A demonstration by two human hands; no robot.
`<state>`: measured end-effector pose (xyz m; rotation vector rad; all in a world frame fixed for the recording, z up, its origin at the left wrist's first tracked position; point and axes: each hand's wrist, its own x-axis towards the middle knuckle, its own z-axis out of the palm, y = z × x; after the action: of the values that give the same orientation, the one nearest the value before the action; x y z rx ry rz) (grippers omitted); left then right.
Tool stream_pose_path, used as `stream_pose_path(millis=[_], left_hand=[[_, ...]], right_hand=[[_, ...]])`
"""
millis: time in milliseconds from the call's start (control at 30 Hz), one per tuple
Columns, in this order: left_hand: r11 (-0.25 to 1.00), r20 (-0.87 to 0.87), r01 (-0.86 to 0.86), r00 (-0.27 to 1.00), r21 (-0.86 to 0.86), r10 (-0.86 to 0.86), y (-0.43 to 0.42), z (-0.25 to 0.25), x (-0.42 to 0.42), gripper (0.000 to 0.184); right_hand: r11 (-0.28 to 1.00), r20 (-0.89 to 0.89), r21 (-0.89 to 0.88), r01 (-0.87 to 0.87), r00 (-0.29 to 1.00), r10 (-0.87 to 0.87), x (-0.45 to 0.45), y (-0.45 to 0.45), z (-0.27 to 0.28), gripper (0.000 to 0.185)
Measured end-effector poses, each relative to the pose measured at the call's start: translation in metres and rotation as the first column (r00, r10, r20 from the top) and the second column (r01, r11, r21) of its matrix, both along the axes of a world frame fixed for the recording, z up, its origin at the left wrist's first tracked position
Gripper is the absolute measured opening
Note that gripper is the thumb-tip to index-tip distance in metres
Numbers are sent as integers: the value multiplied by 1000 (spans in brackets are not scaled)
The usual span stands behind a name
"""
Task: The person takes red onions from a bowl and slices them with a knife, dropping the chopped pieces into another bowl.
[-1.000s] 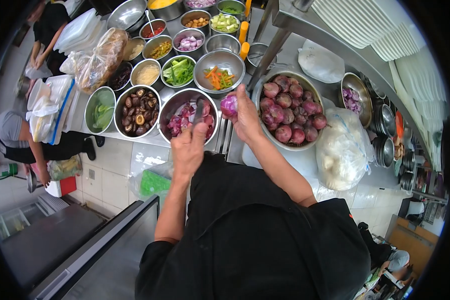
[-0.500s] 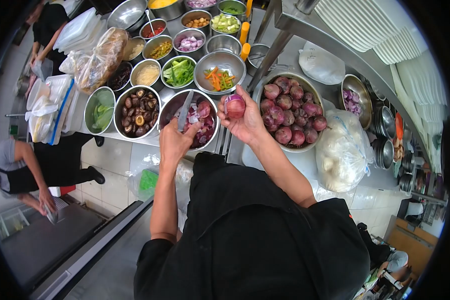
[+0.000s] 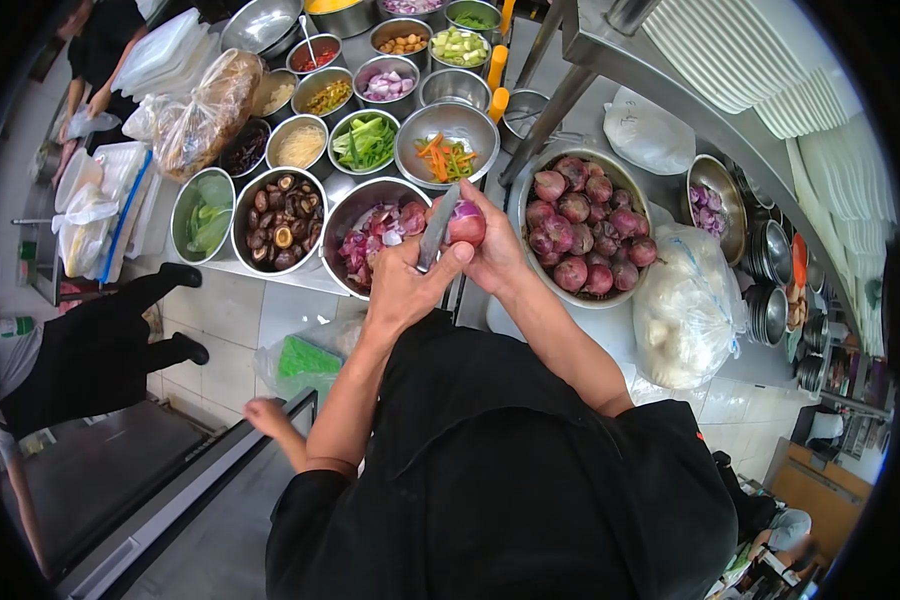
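Here, the red onion [image 3: 468, 228] sits cradled in the right hand [image 3: 497, 252].

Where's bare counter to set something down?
Grey metal counter shows bare between the right forearm, the round metal bowl of red onions and the bulging clear plastic bag. A narrower gap separates that bowl from the metal bowl of chopped purple onion. Leftward, round metal bowls of food crowd together.

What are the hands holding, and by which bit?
The left hand grips a knife by its handle end, mostly hidden; the right hand cups a red onion round its side.
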<state>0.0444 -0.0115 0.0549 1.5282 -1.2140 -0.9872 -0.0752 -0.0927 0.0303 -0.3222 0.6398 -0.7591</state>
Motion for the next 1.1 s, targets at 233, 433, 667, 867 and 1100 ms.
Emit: stream_pose_path(millis=[233,433,667,867,1100], left_hand=[[1000,46,20,999,-4,-20,-1,7,1,57],[995,-5,43,999,91,-43,-6,-6,4,56],[995,63,-92,994,-38,94,-7,-18,-3,54],[965,138,-130,977,-228,164,-2,-9,-20,48],[963,198,-177,956,-204,218,8,-11,-15,48]], right_hand=[[999,-63,-42,-9,998,6,1,2,-7,33],[970,-138,-243,10,989,-44,4,8,7,40],[929,-280,-369,17,951,-129,1,6,4,44],[894,-392,-444,63,884,-256,5,4,12,50],[949,-233,-278,149,948,-217,0,-3,-9,51]])
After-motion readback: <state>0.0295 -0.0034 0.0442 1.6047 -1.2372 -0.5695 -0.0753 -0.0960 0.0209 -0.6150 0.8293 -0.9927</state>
